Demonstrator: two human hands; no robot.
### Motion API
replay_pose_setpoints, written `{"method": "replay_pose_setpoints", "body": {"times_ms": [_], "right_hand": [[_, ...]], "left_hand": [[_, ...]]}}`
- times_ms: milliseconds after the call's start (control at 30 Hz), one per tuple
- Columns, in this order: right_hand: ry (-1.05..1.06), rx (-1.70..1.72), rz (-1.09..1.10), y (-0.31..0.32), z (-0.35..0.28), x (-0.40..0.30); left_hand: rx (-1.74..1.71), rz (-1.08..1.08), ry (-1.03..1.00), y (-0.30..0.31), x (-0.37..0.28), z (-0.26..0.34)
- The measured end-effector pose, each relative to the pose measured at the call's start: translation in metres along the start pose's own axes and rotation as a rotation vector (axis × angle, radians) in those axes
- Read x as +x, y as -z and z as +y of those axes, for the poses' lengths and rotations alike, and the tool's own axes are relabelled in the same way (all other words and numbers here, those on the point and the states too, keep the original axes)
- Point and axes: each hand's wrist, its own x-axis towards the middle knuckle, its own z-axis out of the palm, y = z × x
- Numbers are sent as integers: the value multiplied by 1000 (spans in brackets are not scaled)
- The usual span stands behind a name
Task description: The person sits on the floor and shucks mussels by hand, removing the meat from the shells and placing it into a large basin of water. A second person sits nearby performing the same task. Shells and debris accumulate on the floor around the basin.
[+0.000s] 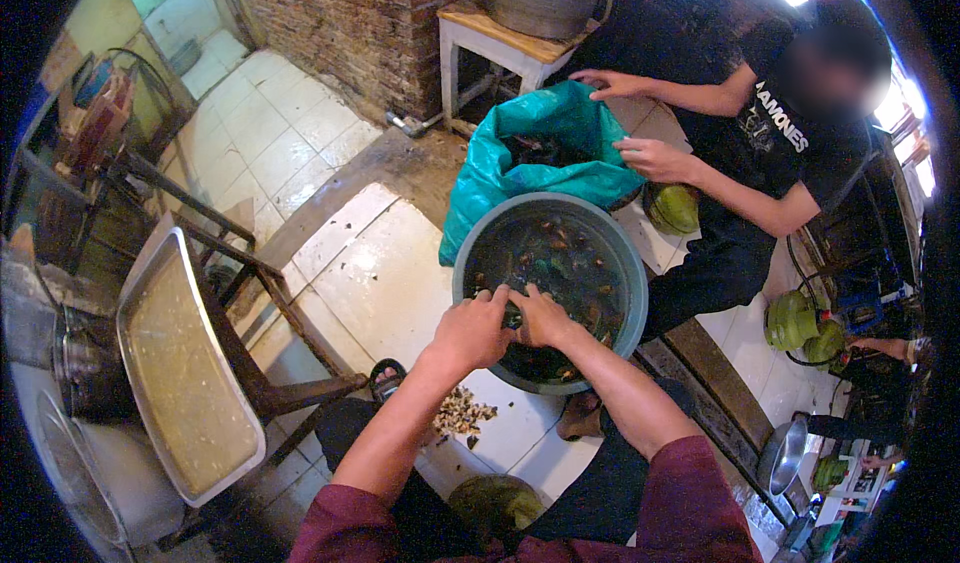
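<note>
In front of me stands a round grey plastic tub (639, 285) of dark water with brownish and greenish pieces floating in it. My left hand (474, 330) and my right hand (541, 318) meet over its near side, fingers bent close together. Whatever may be between the fingertips is too small or hidden to make out. Below my left forearm, a heap of small pale and brown pieces (463, 413) lies on the white floor tiles (375, 270). Against the tub's far side leans an open teal plastic sack (487, 165) with dark contents.
A co-worker (780, 143) sits at far right, both hands at the sack's rim. Green gas cylinders (671, 206) stand beside and behind them. At left, a metal tray (172, 338) of cloudy liquid rests by a wooden frame (225, 225). A large pot (544, 0) tops a stool (517, 41).
</note>
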Motion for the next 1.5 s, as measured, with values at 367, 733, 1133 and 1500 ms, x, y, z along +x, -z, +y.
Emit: {"method": "replay_pose_setpoints", "body": {"times_ms": [367, 733, 1133, 1500], "right_hand": [[21, 164, 49, -8, 34, 8], [-96, 1532, 128, 71, 37, -12], [-130, 1517, 195, 73, 44, -24], [191, 751, 318, 84, 23, -53]], "left_hand": [[-79, 64, -54, -3, 5, 0], [-1462, 88, 488, -36, 58, 10], [-1917, -140, 407, -79, 81, 30], [-2146, -43, 274, -81, 89, 9]]}}
